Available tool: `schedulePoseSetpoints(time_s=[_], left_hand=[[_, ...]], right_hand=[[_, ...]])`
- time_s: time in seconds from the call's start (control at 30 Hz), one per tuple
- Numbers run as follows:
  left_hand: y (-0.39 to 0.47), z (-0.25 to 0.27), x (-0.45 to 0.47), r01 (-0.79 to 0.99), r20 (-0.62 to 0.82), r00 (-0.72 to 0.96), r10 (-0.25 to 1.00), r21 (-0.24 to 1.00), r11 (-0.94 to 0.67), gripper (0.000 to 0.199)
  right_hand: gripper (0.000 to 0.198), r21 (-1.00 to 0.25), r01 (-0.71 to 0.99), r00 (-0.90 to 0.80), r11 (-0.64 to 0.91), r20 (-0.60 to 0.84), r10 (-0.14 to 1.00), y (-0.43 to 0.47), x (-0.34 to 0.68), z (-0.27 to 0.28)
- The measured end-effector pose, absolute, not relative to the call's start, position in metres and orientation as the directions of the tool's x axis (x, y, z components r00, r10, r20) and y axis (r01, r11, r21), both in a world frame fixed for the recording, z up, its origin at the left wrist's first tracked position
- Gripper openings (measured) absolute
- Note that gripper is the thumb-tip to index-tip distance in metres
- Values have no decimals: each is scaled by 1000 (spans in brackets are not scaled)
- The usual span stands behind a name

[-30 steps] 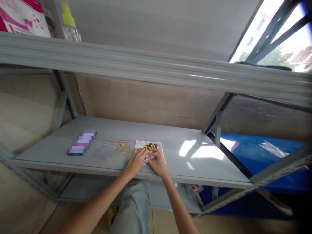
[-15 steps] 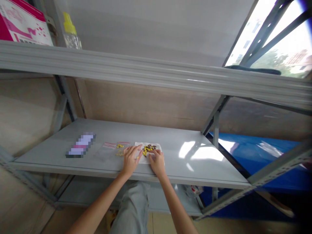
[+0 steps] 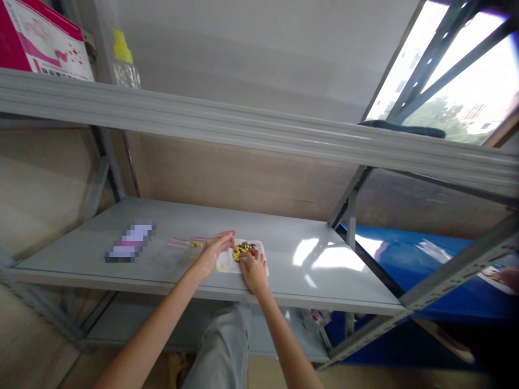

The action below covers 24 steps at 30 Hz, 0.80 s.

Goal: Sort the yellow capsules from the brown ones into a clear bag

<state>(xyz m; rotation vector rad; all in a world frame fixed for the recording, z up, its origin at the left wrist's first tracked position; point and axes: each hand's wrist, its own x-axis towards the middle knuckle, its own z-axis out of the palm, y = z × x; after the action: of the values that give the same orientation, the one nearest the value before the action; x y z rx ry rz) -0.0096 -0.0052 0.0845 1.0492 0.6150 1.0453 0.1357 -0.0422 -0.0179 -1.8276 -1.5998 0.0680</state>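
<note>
My right hand (image 3: 252, 266) lies on the white sheet (image 3: 259, 258), fingers curled together at the heap of yellow and brown pills (image 3: 242, 249); whether they pinch one I cannot tell. My left hand (image 3: 213, 251) hovers just beside the heap, fingers loosely apart, over a clear bag (image 3: 190, 246) with a red strip. Both sit near the grey shelf (image 3: 332, 270) front edge. The pink box (image 3: 36, 38) above carries print too small to read.

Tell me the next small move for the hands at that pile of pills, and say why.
Probably pinch a few pills with the right hand: its fingertips already touch the pile on the white sheet, and the left hand hovers beside the small bags.
</note>
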Motion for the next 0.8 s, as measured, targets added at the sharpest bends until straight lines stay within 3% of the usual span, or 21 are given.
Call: schedulePoseSetpoints(time_s=[0.13,0.27,0.4,0.53,0.7,0.8], left_hand=[[-2,85,-14,-213,51,485,873,975,61,37],[5,74,-15,47,217,361,907,967,-250,28],[1,51,-14,446,464,384,799,664,-600,18],[-8,25,-5,612,460,509,728,401,-682,20],[-9,6,5,641,459,553,695,298,-707,17],[-8,4,6,626,465,560,686,304,-718,17]], right_hand=[[20,-554,833,285,-13,407,868,-40,136,-19],[17,-587,809,311,27,466,829,-39,138,-23],[17,-622,780,328,73,506,798,-40,139,-24],[21,-638,764,338,98,525,781,-40,139,-23],[23,-718,668,375,196,553,744,-39,141,-23],[22,-744,583,370,327,601,708,-41,140,-22]])
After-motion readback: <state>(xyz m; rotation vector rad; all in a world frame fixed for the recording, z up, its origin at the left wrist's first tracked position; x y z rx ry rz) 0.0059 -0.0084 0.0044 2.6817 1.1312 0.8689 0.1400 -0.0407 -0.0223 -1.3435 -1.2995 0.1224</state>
